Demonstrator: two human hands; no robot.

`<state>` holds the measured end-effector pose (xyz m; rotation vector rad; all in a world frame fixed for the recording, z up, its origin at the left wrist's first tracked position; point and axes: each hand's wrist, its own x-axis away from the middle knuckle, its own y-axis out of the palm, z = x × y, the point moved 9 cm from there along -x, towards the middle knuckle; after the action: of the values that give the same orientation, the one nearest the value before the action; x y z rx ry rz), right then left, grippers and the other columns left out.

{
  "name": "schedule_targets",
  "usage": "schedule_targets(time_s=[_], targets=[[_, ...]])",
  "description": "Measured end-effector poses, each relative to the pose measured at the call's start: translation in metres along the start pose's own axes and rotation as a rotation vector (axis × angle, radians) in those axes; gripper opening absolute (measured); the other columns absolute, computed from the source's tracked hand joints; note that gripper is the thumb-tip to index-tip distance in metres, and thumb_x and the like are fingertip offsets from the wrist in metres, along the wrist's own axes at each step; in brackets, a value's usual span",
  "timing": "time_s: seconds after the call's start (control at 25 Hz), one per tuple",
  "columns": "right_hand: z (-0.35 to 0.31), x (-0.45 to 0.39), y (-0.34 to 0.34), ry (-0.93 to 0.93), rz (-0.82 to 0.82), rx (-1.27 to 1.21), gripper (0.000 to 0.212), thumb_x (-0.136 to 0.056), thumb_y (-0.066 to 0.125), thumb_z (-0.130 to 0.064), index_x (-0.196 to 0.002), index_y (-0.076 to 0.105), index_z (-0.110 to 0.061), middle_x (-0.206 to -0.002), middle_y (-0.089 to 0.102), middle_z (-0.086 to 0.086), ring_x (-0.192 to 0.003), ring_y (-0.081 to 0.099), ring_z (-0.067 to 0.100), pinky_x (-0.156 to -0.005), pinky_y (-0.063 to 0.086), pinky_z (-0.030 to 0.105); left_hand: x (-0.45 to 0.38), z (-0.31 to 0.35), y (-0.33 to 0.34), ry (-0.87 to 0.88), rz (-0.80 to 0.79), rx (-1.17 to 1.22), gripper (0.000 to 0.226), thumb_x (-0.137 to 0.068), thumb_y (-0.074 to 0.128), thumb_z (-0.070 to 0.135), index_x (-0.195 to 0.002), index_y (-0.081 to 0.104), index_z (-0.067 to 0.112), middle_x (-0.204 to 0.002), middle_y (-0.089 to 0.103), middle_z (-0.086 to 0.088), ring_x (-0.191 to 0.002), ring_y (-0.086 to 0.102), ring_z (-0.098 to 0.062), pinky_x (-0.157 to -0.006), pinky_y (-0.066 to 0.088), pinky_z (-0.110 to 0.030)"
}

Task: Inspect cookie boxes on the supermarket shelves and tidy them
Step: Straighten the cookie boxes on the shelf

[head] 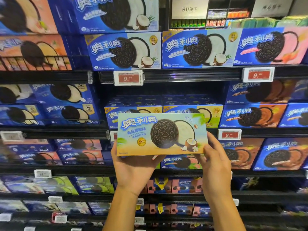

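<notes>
I hold a pale blue and sand-coloured cookie box (pixel 160 135) with a coconut picture upright in front of the shelves, its front facing me. My left hand (pixel 133 169) supports it from below at the lower left, fingers curled up behind it. My right hand (pixel 215 157) grips its lower right corner, thumb on the front. Behind the box, two blue and yellow cookie boxes (pixel 215 114) stand on the middle shelf, with a dark gap above them.
Black shelves (pixel 183 75) packed with blue cookie boxes fill the view. Coconut boxes (pixel 123 50) stand on the shelf above, chocolate boxes (pixel 253 115) to the right, and ice-cream-picture boxes (pixel 66 112) to the left. Red price tags (pixel 128 78) hang on the shelf edges.
</notes>
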<state>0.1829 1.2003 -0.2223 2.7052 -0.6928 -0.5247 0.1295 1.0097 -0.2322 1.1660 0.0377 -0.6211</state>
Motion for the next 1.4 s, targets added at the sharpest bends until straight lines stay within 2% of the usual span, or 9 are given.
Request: schedule_targets(time_s=[0.16, 0.28, 0.4, 0.56, 0.76, 1.0, 1.16, 1.28, 1.4], targets=[[0.015, -0.006, -0.002, 0.073, -0.003, -0.023, 0.029, -0.103, 0.052, -0.021, -0.12, 0.063, -0.041, -0.125, 0.069, -0.013, -0.115, 0.065, 0.01, -0.096, 0.051, 0.032, -0.001, 0.001, 0.0, 0.047, 0.054, -0.05, 0.064, -0.092, 0.039, 0.063, -0.142, 0.051, 0.025, -0.151, 0.045, -0.014, -0.132, 0.048, -0.04, -0.112, 0.023, -0.067], [0.026, -0.009, 0.001, 0.141, -0.056, -0.035, 0.026, -0.103, 0.05, -0.026, -0.123, 0.065, -0.032, -0.121, 0.072, -0.001, -0.113, 0.068, 0.018, -0.092, 0.051, 0.035, -0.003, 0.002, 0.001, 0.046, 0.091, -0.082, 0.067, -0.085, 0.056, 0.061, -0.142, 0.052, 0.025, -0.15, 0.046, -0.015, -0.137, 0.041, -0.041, -0.112, 0.023, -0.067], [0.023, -0.01, -0.002, 0.131, -0.057, -0.009, 0.038, -0.094, 0.055, -0.043, -0.128, 0.065, -0.027, -0.12, 0.072, 0.0, -0.111, 0.068, 0.016, -0.088, 0.055, 0.032, -0.006, -0.001, 0.001, -0.007, 0.111, -0.045, 0.067, -0.087, 0.056, 0.061, -0.142, 0.052, 0.023, -0.149, 0.046, -0.017, -0.137, 0.039, -0.046, -0.11, 0.023, -0.071], [0.014, -0.014, -0.015, 0.077, 0.041, 0.041, 0.056, -0.078, 0.061, -0.061, -0.116, 0.071, -0.022, -0.111, 0.076, -0.001, -0.097, 0.072, 0.013, -0.078, 0.06, 0.03, -0.007, -0.013, -0.002, -0.154, 0.128, -0.002, 0.07, -0.088, 0.058, 0.064, -0.141, 0.052, 0.019, -0.152, 0.043, -0.017, -0.137, 0.037, -0.049, -0.11, 0.023, -0.071], [0.014, -0.016, -0.02, 0.076, 0.064, 0.008, 0.046, -0.081, 0.053, -0.065, -0.102, 0.077, -0.031, -0.101, 0.078, 0.001, -0.088, 0.073, 0.012, -0.067, 0.057, 0.021, -0.008, -0.023, 0.002, -0.226, 0.117, 0.03, 0.071, -0.087, 0.061, 0.062, -0.138, 0.054, 0.014, -0.151, 0.042, -0.02, -0.137, 0.037, -0.05, -0.108, 0.031, -0.066], [0.017, -0.017, -0.021, 0.114, 0.071, -0.03, 0.044, -0.089, 0.051, -0.057, -0.109, 0.075, -0.026, -0.105, 0.077, 0.002, -0.096, 0.073, 0.015, -0.069, 0.057, 0.019, -0.009, -0.025, -0.004, -0.219, 0.146, 0.048, 0.076, -0.087, 0.061, 0.062, -0.149, 0.036, 0.025, -0.153, 0.04, -0.02, -0.139, 0.034, -0.05, -0.111, 0.026, -0.067], [0.014, -0.017, -0.02, 0.107, 0.074, -0.026, 0.034, -0.09, 0.052, -0.053, -0.105, 0.076, -0.033, -0.105, 0.077, -0.002, -0.089, 0.072, 0.009, -0.071, 0.057, 0.025, -0.011, -0.023, -0.003, -0.199, 0.143, 0.04, 0.079, -0.084, 0.066, 0.061, -0.149, 0.039, 0.024, -0.152, 0.042, -0.019, -0.138, 0.037, -0.05, -0.109, 0.03, -0.068], [0.02, -0.02, -0.021, 0.15, 0.065, -0.049, 0.026, -0.102, 0.052, -0.031, -0.112, 0.075, -0.026, -0.109, 0.075, 0.002, -0.093, 0.069, 0.013, -0.081, 0.055, 0.033, -0.013, -0.018, 0.002, -0.133, 0.085, 0.006, 0.07, -0.09, 0.055, 0.06, -0.149, 0.042, 0.024, -0.154, 0.039, -0.015, -0.143, 0.031, -0.044, -0.113, 0.022, -0.068], [0.013, -0.017, -0.017, 0.117, 0.039, 0.022, 0.029, -0.106, 0.045, -0.024, -0.118, 0.072, -0.027, -0.112, 0.075, -0.008, -0.103, 0.069, 0.005, -0.085, 0.053, 0.026, -0.013, -0.011, 0.006, -0.059, 0.069, 0.001, 0.067, -0.087, 0.057, 0.06, -0.143, 0.05, 0.023, -0.15, 0.046, -0.014, -0.137, 0.038, -0.041, -0.112, 0.024, -0.065]])
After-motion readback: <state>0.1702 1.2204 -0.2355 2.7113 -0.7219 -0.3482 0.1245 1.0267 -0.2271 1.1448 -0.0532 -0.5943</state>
